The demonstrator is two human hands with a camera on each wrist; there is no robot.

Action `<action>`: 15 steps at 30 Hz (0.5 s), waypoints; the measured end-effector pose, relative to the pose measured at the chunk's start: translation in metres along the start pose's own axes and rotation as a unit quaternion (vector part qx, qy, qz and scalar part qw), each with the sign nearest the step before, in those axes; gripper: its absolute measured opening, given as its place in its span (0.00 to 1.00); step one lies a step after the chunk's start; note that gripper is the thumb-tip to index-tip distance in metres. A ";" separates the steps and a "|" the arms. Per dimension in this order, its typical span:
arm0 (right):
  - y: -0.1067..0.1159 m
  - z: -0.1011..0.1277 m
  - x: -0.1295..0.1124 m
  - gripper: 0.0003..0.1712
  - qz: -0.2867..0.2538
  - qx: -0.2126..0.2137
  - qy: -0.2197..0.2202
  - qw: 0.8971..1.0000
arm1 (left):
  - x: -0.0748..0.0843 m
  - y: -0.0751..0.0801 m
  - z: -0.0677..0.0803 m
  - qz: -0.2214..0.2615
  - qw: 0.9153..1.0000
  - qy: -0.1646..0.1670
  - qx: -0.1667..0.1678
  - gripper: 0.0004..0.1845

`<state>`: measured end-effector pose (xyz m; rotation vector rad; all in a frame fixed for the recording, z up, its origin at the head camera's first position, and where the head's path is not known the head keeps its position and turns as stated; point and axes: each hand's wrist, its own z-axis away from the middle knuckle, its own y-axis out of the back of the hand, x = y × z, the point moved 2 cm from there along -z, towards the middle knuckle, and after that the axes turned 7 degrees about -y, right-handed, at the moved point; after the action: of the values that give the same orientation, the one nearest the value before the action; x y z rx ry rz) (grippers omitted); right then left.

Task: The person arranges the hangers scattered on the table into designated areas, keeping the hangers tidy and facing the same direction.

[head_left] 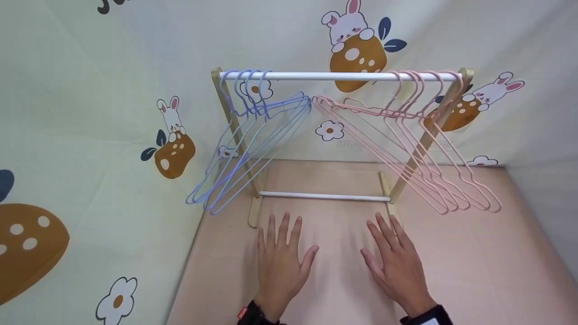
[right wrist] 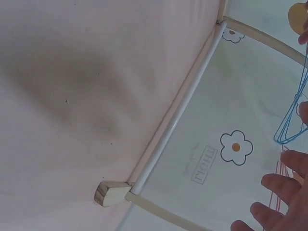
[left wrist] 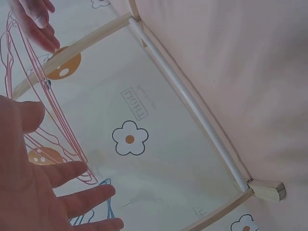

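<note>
Two hands are seen nearest the camera, laid out flat over a pink cloth (head_left: 474,271): the left hand (head_left: 281,262) and the right hand (head_left: 396,264) are both spread, fingers straight and apart, and nothing is held by either. Just beyond the fingertips, a small wooden rack (head_left: 235,131) is stood on the cloth, its two white rods (one low (head_left: 324,196), one high (head_left: 343,76)) set between slanted wooden legs. On the top rod, hangers are hung in two groups: four blue hangers (head_left: 253,149) at the left end, five pink hangers (head_left: 420,153) at the right, though the overlapping wires make the counts uncertain. Behind, a backdrop (head_left: 90,113) printed with rabbits and flowers is stretched.
</note>
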<state>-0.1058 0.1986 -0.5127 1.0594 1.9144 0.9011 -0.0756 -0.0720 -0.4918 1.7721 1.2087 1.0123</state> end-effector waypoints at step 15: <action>-0.004 0.007 -0.008 0.36 -0.013 -0.025 0.012 1.000 | 0.001 0.004 0.001 0.014 1.000 -0.012 -0.017 0.32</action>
<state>-0.0985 0.1917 -0.5171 0.9960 1.9115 0.9465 -0.0725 -0.0721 -0.4882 1.7745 1.1482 1.0204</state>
